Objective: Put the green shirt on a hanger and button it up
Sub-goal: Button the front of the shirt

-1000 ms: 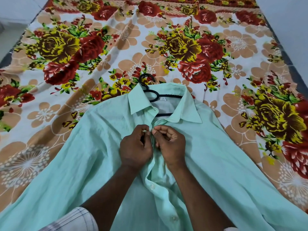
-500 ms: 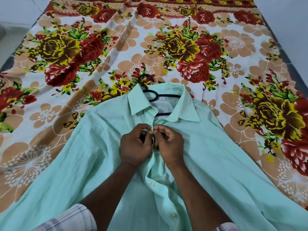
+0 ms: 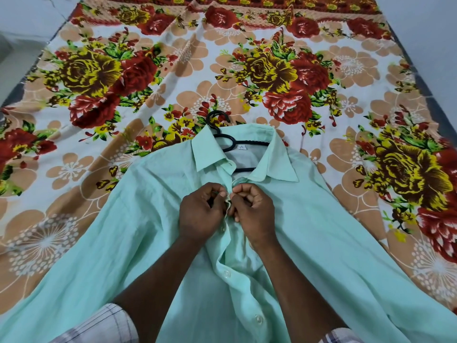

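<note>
A pale green shirt (image 3: 321,231) lies face up on the bed, collar away from me. A black hanger (image 3: 223,139) sits inside it, its hook poking out above the collar. My left hand (image 3: 201,214) pinches the left front edge of the shirt just below the collar. My right hand (image 3: 254,211) pinches the right front edge against it, thumbs and fingertips meeting at the placket. Lower down the front gapes open, with two white buttons (image 3: 226,274) showing.
A flowered bedsheet (image 3: 123,100) in red, yellow and tan covers the bed under the shirt. The bed's dark edges run along the far left and right, with pale floor beyond. Checked sleeves show at my elbows.
Both hands stay at the same spot on the placket, fingers shifting slightly against each other. The shirt and hanger have not moved.
</note>
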